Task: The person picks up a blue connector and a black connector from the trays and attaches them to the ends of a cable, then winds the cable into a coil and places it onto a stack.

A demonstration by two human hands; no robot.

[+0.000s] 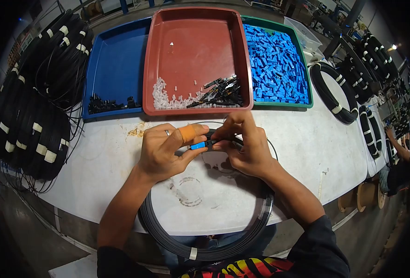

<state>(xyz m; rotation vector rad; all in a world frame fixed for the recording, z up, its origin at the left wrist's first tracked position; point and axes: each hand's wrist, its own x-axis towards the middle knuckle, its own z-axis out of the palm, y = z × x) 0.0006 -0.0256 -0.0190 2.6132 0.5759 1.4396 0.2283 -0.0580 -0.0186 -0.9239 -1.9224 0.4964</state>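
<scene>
My left hand [164, 150], with an orange wrap on a finger and a ring, pinches a small blue cable connector [198, 145] over the table. A pale tip sticks out at the connector's left end. At its right end, the fingertips of my right hand [250, 150] close on a short black piece [209, 143], which meets the blue body. Whether that piece is a boot or the cable itself is partly hidden by my fingers. A large coil of black cable [205, 254], banded with white tape, lies below both hands and overhangs the table's front edge.
Behind stand a blue tray [117, 60] with black parts, a red tray [198, 41] with clear caps and black pieces, and a green tray [310, 95] full of blue connectors [277, 65]. Black cable coils [33, 134] pile up left; more coils [334, 92] lie right. Another person [399, 162] is far right.
</scene>
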